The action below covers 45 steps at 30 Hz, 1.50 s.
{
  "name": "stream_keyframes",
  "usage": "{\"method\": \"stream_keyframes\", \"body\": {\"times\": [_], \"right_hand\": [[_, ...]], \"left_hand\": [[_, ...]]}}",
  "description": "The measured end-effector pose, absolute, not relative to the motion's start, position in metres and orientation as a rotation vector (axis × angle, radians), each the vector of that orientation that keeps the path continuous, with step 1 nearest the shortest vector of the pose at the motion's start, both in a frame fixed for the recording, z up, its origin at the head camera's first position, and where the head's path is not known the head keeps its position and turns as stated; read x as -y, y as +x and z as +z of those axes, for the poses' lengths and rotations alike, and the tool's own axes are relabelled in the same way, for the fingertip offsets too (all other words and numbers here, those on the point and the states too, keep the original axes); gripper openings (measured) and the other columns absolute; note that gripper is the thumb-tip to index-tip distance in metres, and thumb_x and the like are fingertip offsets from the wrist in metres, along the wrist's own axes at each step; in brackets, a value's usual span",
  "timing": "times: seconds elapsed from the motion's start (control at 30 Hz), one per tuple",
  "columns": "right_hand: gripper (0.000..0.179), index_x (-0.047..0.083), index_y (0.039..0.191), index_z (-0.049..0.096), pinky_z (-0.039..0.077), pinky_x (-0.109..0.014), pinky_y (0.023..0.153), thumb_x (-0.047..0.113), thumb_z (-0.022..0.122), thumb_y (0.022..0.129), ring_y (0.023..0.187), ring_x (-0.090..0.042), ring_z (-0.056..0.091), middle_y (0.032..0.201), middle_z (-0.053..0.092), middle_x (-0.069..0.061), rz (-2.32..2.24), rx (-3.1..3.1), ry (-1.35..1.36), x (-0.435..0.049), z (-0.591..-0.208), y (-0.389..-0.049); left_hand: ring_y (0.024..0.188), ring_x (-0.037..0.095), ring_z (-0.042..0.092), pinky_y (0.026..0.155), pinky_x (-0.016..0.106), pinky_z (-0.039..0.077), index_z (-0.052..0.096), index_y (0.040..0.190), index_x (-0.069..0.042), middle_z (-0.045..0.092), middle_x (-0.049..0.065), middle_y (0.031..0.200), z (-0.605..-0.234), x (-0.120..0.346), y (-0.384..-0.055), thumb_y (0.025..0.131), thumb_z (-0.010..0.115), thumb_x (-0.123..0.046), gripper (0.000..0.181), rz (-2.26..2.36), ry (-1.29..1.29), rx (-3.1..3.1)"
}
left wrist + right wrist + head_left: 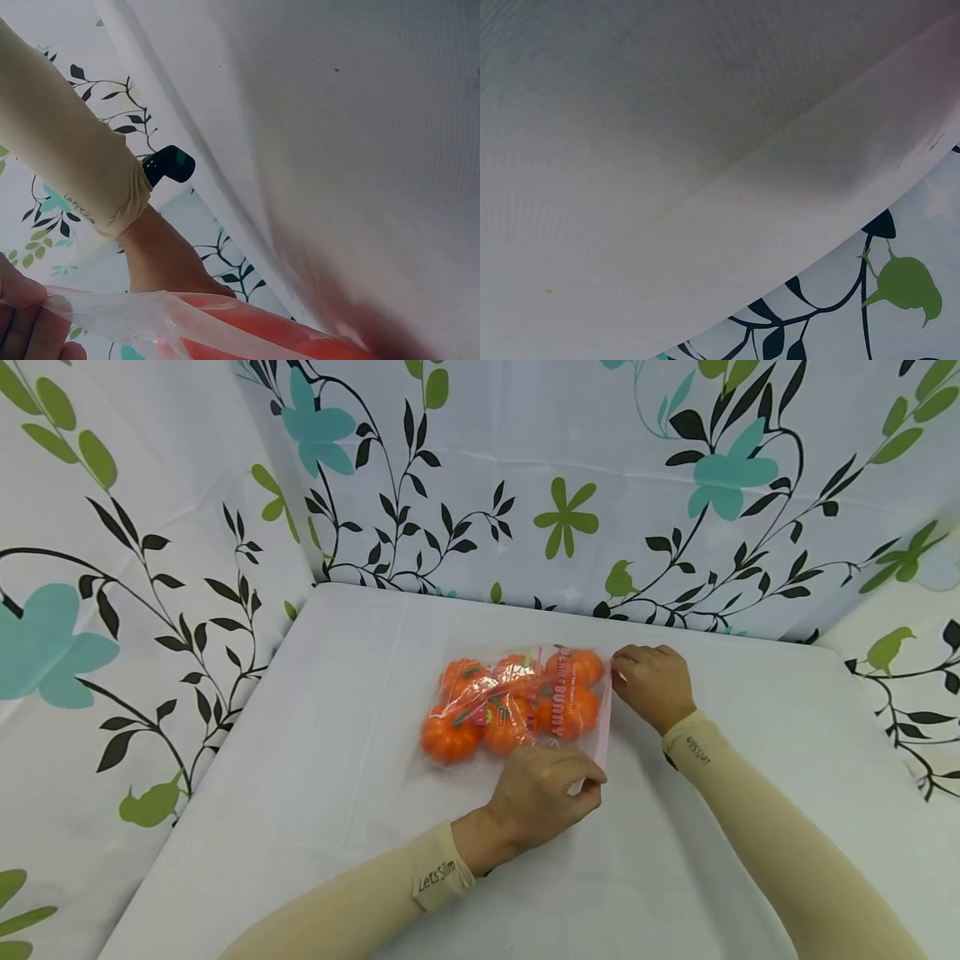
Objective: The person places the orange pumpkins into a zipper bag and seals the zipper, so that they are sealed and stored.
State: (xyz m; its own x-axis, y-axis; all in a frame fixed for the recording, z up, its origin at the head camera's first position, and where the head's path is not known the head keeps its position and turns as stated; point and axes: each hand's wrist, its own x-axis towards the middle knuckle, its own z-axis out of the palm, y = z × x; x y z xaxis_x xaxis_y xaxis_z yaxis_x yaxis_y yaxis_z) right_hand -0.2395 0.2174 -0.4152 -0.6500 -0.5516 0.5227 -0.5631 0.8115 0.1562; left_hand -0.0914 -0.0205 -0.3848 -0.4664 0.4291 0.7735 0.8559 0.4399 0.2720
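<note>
A clear zip bag (604, 727) with pink lettering and a pink edge strip lies on the white-covered table. Inside it, several small orange pumpkins (448, 739) with green stems sit in two rows. My left hand (542, 793) pinches the near corner of the bag's right edge. At that edge's far corner, my right hand (654, 683) pinches the plastic between thumb and fingers. The left wrist view shows my left fingers (26, 326) on the stretched plastic (124, 311), with my right hand (169, 259) beyond it. Neither hand nor bag appears in the right wrist view.
The white table cover (315, 718) extends around the bag on all sides. Behind and to the sides hang white curtains (465, 452) printed with leaves, flowers and birds. The table's far edge (832, 255) crosses the right wrist view.
</note>
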Motion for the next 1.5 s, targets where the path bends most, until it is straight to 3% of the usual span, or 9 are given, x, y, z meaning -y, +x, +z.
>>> {"method": "stream_keyframes", "body": {"times": [0.23, 0.47, 0.83, 1.07, 1.27, 1.5], "right_hand": [[0.01, 0.003, 0.091, 0.078, 0.058, -0.044, 0.072, 0.009, 0.077, 0.082, 0.083, -0.03, 0.073, 0.092, 0.074, -0.011, -0.001, 2.439, 0.837, -0.219, -0.418, -0.244], [0.007, 0.002, 0.087, 0.074, 0.056, -0.044, 0.067, 0.008, 0.073, 0.085, 0.079, -0.031, 0.071, 0.09, 0.072, -0.012, -0.112, 2.488, 0.854, -0.218, -0.421, -0.253], [0.009, 0.004, 0.094, 0.074, 0.054, -0.042, 0.068, 0.011, 0.072, 0.088, 0.08, -0.032, 0.069, 0.09, 0.068, -0.013, -0.3, 2.618, 0.918, -0.207, -0.424, -0.26], [0.008, 0.003, 0.09, 0.073, 0.054, -0.042, 0.065, 0.01, 0.074, 0.087, 0.074, -0.031, 0.068, 0.085, 0.066, -0.013, -0.358, 2.609, 0.943, -0.2, -0.426, -0.261], [0.013, 0.002, 0.096, 0.074, 0.056, -0.044, 0.07, 0.012, 0.076, 0.087, 0.077, -0.031, 0.069, 0.09, 0.068, -0.015, -0.377, 2.699, 0.878, -0.196, -0.43, -0.262], [0.014, 0.0, 0.098, 0.073, 0.058, -0.048, 0.076, 0.009, 0.071, 0.088, 0.08, -0.03, 0.071, 0.096, 0.072, -0.016, -0.344, 2.805, 0.771, -0.204, -0.423, -0.258]], "left_hand": [[0.07, 0.001, 0.066, 0.066, 0.01, 0.049, 0.079, 0.081, -0.016, 0.072, -0.01, 0.075, -0.391, 0.014, -0.091, 0.076, 0.078, -0.009, 0.009, -0.847, -1.085, 2.139], [0.067, 0.002, 0.064, 0.056, 0.01, 0.042, 0.079, 0.082, -0.019, 0.07, -0.011, 0.074, -0.401, 0.004, -0.096, 0.077, 0.078, -0.011, 0.009, -0.818, -1.152, 2.303], [0.071, 0.002, 0.064, 0.057, 0.016, 0.046, 0.08, 0.085, -0.023, 0.071, -0.014, 0.077, -0.413, -0.006, -0.104, 0.079, 0.077, -0.013, 0.012, -0.682, -1.188, 2.607], [0.074, 0.003, 0.065, 0.065, 0.017, 0.049, 0.081, 0.087, -0.021, 0.073, -0.012, 0.08, -0.414, -0.01, -0.109, 0.082, 0.077, -0.013, 0.011, -0.645, -1.211, 2.757], [0.08, 0.005, 0.066, 0.073, 0.018, 0.049, 0.081, 0.096, -0.02, 0.074, -0.011, 0.086, -0.414, -0.01, -0.116, 0.084, 0.075, -0.019, 0.014, -0.601, -1.331, 2.854], [0.094, 0.003, 0.066, 0.082, 0.014, 0.049, 0.078, 0.113, -0.011, 0.075, -0.008, 0.103, -0.389, 0.009, -0.135, 0.093, 0.072, -0.027, 0.026, -1.049, -1.402, 3.03]]}}
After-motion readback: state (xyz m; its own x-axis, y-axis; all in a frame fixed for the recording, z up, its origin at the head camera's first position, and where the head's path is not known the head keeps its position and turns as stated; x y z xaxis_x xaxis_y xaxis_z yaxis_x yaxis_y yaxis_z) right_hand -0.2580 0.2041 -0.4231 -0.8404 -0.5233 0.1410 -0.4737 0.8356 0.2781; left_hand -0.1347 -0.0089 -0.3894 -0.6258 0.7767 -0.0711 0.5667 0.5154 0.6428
